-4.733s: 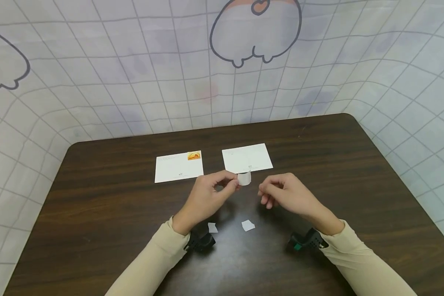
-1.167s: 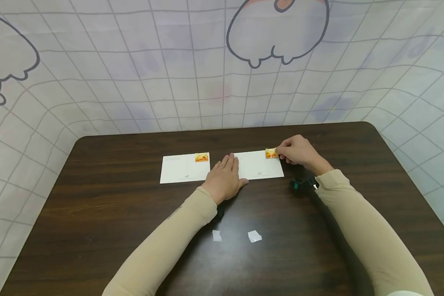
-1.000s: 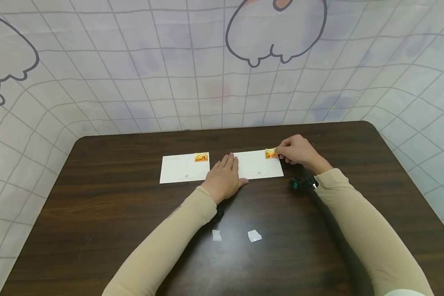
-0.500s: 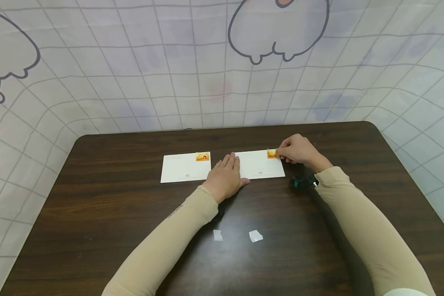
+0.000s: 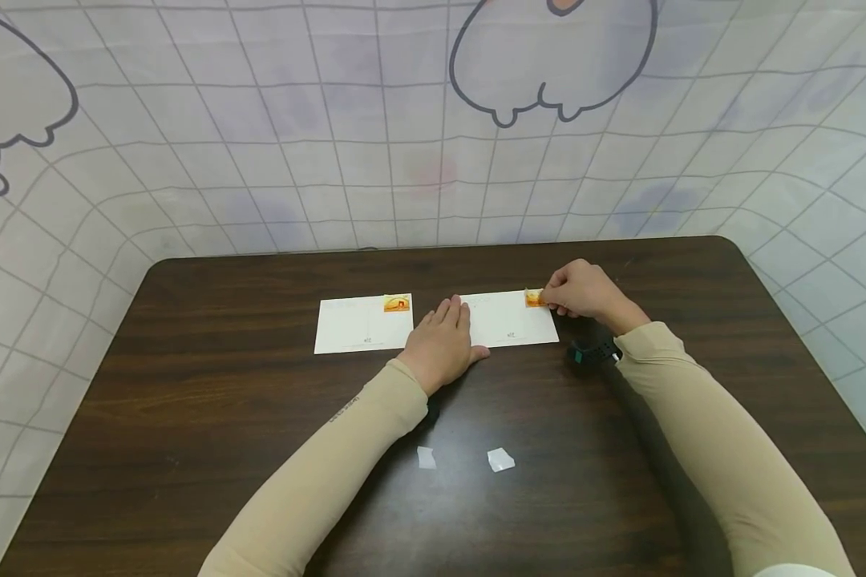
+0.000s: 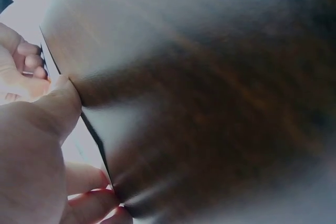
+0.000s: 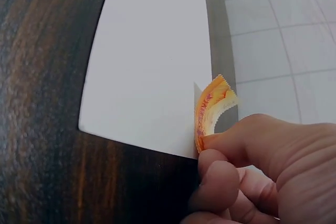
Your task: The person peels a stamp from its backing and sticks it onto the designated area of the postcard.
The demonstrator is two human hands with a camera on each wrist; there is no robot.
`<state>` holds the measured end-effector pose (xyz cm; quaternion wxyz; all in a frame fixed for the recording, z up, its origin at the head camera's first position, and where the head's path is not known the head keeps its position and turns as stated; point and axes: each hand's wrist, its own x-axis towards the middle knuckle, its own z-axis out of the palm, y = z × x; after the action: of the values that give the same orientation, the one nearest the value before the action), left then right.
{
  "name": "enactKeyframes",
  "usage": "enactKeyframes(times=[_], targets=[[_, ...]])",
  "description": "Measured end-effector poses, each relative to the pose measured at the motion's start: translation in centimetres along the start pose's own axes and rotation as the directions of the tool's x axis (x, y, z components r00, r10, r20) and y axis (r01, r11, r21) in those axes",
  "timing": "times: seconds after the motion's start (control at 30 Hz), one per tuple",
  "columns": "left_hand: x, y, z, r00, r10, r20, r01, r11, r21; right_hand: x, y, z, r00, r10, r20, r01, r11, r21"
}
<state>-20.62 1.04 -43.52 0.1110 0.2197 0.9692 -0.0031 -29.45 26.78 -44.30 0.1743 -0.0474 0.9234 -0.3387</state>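
Note:
My right hand [image 5: 584, 290] pinches an orange-yellow postage stamp [image 7: 210, 106] between thumb and index finger, at the top right corner of the right-hand postcard [image 5: 503, 322]. The stamp curls, its free end bent up off the card in the right wrist view. Laid flat with fingers together, my left hand [image 5: 440, 344] rests on that postcard's left side, thumb spread out along the near edge. To the left lies a second white postcard [image 5: 354, 328] bearing a similar stamp [image 5: 396, 303] at its top right corner.
Two small white scraps of paper [image 5: 501, 460] lie on the dark wooden table [image 5: 188, 417] nearer the body. Behind the table hangs a white gridded cloth [image 5: 296, 160] with cartoon outlines.
Earlier, my left hand held a small curled white piece above the table. Since then it has gone flat onto the right postcard, and my right hand has brought a stamp to the card's corner.

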Motion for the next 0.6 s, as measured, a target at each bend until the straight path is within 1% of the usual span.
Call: enactKeyframes(times=[0.17, 0.37, 0.5, 0.6], targets=[[-0.06, 0.18, -0.04, 1.000, 0.006, -0.008, -0.006, 1.000, 0.009, -0.49, -0.02, -0.39, 1.000, 0.031, -0.004, -0.031, 0.999, 0.035], [-0.03, 0.35, 0.05, 1.000, 0.014, -0.022, -0.013, 1.000, 0.024, -0.95, 0.33, -0.73, 0.998, 0.056, -0.012, -0.056, 0.998, 0.042], [0.03, 0.40, 0.13, 0.999, 0.016, -0.030, -0.015, 1.000, 0.021, -0.96, 0.44, -0.78, 0.999, 0.046, -0.010, -0.045, 0.998, 0.049], [0.06, 0.41, 0.18, 0.999, 0.018, -0.032, -0.017, 1.000, 0.017, -0.95, 0.57, -0.56, 1.000, 0.010, -0.022, -0.010, 1.000, 0.018]])
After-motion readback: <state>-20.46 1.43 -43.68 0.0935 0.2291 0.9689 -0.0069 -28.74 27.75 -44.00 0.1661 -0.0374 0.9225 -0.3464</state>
